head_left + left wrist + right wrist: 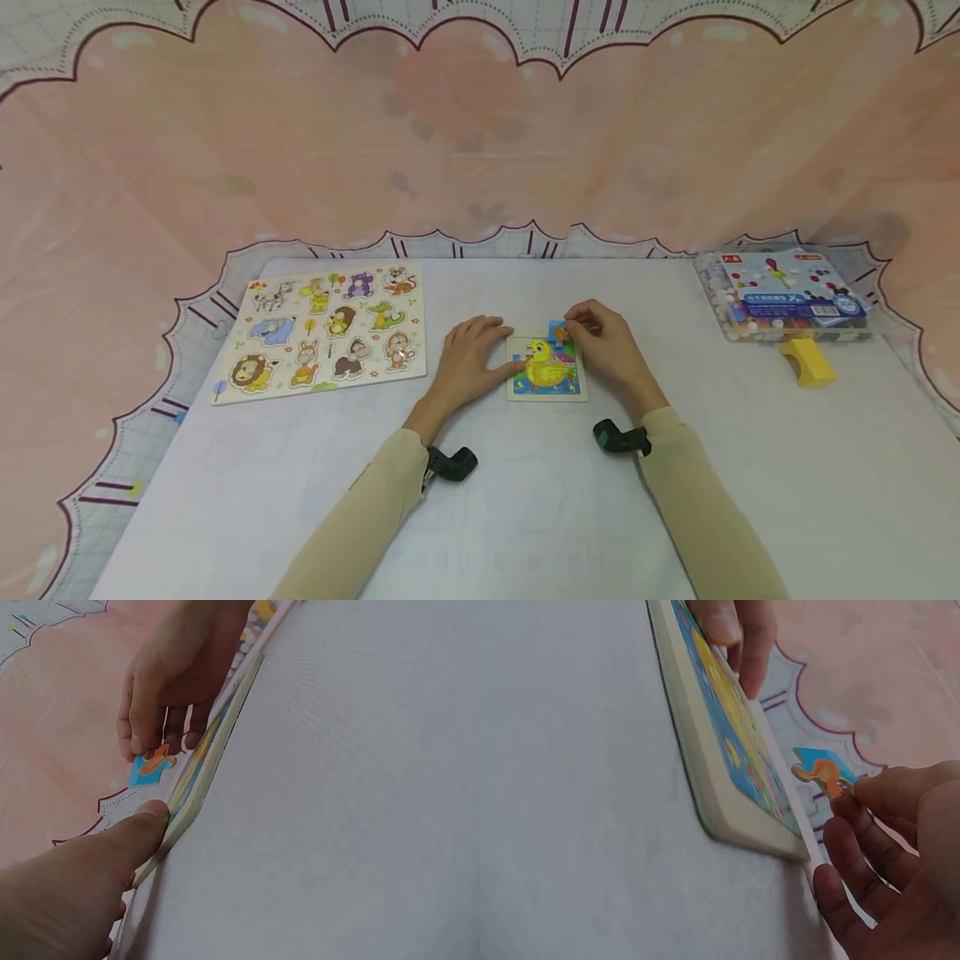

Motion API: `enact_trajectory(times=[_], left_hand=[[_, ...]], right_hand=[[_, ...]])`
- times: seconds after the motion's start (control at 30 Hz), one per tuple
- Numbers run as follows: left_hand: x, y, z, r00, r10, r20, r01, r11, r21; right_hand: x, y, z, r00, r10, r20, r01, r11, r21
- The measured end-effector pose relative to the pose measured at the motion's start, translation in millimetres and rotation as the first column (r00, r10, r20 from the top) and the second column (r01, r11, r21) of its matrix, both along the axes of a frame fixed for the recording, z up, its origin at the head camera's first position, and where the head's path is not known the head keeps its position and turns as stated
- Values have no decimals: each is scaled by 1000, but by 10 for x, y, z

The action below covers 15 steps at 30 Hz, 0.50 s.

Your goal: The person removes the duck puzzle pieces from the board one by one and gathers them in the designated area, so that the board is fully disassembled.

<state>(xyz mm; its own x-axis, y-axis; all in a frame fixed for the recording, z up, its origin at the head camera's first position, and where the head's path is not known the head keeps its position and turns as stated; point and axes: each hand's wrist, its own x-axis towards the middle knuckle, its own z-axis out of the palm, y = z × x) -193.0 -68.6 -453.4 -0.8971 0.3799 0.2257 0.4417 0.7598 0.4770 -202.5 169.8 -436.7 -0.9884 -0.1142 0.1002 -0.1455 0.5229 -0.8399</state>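
Observation:
In the head view a small square jigsaw board (pixel 546 397) with a yellow duck picture (pixel 547 371) lies mid-table. My left hand (pixel 471 354) is at its left side, thumb lying over the edge and the other fingers extended near the upper left corner. My right hand (pixel 606 342) pinches a blue and orange puzzle piece (pixel 557 332) between thumb and forefinger at the board's upper right. The right wrist view shows this piece (pixel 825 771) held up, apart from the board's surface, its other fingers (pixel 840 896) loosely bent below.
A large animal puzzle board (pixel 322 333) lies to the left. At the back right stands a clear box (pixel 787 296) of small coloured parts, with a yellow arched block (pixel 807 362) in front of it. A patterned cloth (pixel 480 150) hangs behind the white table (pixel 510 500).

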Motion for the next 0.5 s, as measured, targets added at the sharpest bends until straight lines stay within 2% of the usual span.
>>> enact_trajectory(times=[0.5], left_hand=[[13, 1, 15, 1000, -5, 9, 5, 1000, -5]], right_hand=[[-27, 243, -26, 999, -47, -7, 47, 999, 20]])
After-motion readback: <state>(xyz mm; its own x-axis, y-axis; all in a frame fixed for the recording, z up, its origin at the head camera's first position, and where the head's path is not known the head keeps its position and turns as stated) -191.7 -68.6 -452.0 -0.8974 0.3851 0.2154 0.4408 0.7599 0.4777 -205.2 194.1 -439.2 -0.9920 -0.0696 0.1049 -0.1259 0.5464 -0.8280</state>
